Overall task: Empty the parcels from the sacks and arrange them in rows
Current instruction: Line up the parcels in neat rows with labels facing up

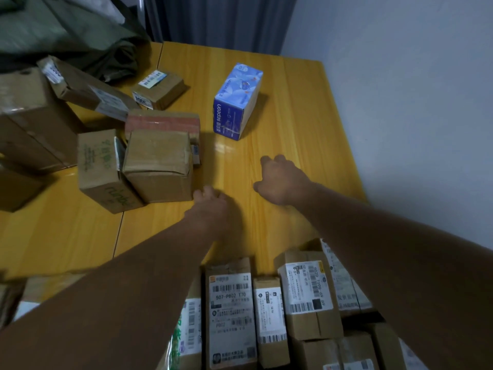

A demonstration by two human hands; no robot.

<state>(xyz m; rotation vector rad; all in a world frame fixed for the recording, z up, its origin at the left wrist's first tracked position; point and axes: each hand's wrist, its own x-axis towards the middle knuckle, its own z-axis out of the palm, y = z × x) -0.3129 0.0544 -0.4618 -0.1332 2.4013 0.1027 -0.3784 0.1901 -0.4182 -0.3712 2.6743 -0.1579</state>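
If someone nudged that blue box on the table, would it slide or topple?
Probably slide: the blue box sits flat and looks squat, and the table looks glossy. Its printed carton seems stiff, so it likely keeps its shape.

Dim room, flat cool light. I note a soft glare patch on the table [280,124]. The blue box [237,102] casts a short shadow to its right. The sack [66,30] is smeared by blur; frame edges bow.
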